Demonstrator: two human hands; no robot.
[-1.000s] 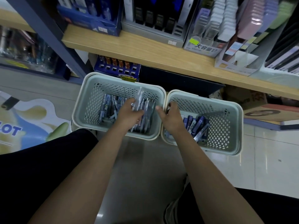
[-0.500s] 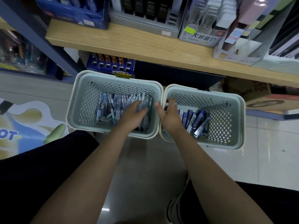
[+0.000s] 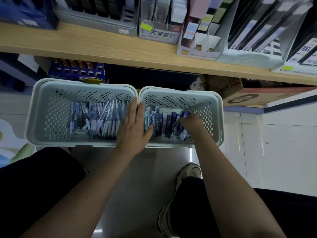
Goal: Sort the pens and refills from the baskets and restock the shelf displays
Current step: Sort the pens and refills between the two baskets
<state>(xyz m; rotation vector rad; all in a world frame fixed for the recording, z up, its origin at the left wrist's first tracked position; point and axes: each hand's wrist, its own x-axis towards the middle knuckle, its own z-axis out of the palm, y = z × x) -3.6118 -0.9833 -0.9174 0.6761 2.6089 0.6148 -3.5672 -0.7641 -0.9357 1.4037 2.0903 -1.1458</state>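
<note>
Pale plastic baskets (image 3: 82, 91) sit at our twelve o'clock under the wooden shelf (image 3: 103, 47), pens (image 3: 103, 117) at eleven, refills (image 3: 164, 122) at one, where our left hand (image 3: 133, 129) lies flat across both rims and our right hand (image 3: 192, 122) curls among refills, grasp unclear.

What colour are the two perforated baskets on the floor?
Both the left basket and right basket are pale grey-green, seen in the head view.
</note>
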